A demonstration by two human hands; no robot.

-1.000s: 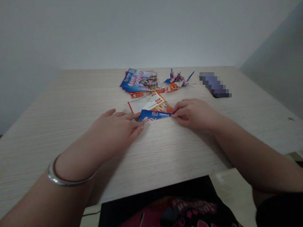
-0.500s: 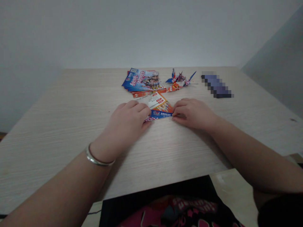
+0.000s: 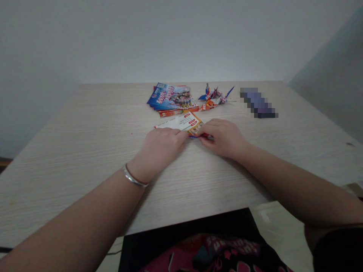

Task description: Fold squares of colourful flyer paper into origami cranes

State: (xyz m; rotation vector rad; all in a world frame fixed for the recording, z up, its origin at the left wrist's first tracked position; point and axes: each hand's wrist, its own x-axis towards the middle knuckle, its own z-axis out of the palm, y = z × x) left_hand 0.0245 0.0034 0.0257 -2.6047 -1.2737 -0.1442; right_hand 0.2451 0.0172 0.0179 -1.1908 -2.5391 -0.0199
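A printed leaflet (image 3: 183, 122), white and orange on top with a blue folded edge, lies on the wooden table (image 3: 85, 151) in front of me. My left hand (image 3: 161, 145) rests on its near left part with fingers curled and pressed down. My right hand (image 3: 222, 136) pinches the leaflet's right corner between thumb and fingers. The two hands almost touch over the fold, which they largely hide.
Behind the leaflet lies a small stack of blue and orange flyers (image 3: 170, 98). To its right sit folded paper cranes (image 3: 214, 97), then a dark blurred flat object (image 3: 258, 102). A silver bangle (image 3: 133, 177) circles my left wrist. The table's near edge runs just above my lap.
My left hand slid forward and right onto the leaflet, its fingers curling. The blue folded flap that showed earlier is now almost covered by both hands. My right hand shifted slightly left.
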